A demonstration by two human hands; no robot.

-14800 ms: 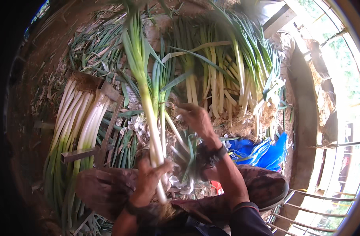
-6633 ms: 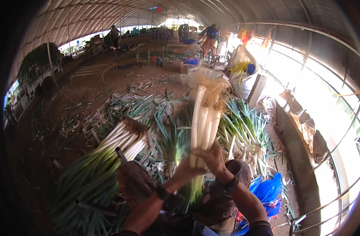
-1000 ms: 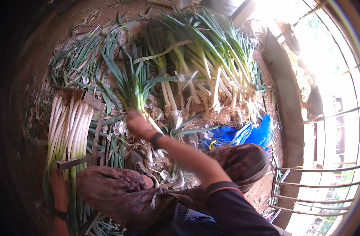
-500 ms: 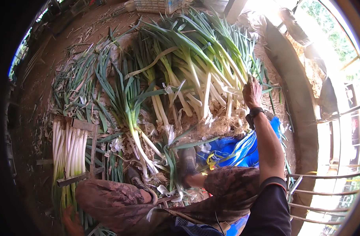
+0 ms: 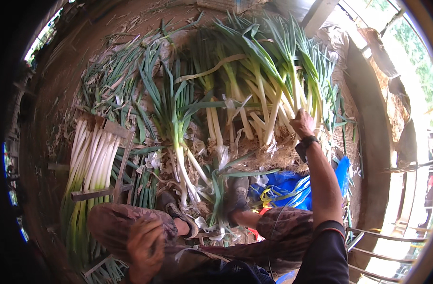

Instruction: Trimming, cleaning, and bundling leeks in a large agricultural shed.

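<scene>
My right hand (image 5: 304, 124) is closed round the pale stem of a leek (image 5: 294, 87) at the right side of a large pile. The pile's leaves point away from me, and its shaggy roots (image 5: 282, 150) face me. Over my left thigh hovers my left hand (image 5: 145, 244), smeared by motion, so its fingers are unclear. A few separate leeks (image 5: 181, 158) lie in front of my feet, roots toward me. To the left, a bundle of clean white leeks (image 5: 94, 156) rests in a low frame (image 5: 117, 128).
Cut green leaves (image 5: 114, 78) are strewn at the far left. Blue plastic sheeting (image 5: 292, 187) with pale straps lies by my right forearm. A concrete ledge (image 5: 365, 118) and metal bars (image 5: 387, 236) border the right side. My shoes (image 5: 239, 191) stand among peelings.
My left hand has come from beside the white leek bundle to over my left thigh. My right hand has shifted left along the pile. The whole view has swung slightly left.
</scene>
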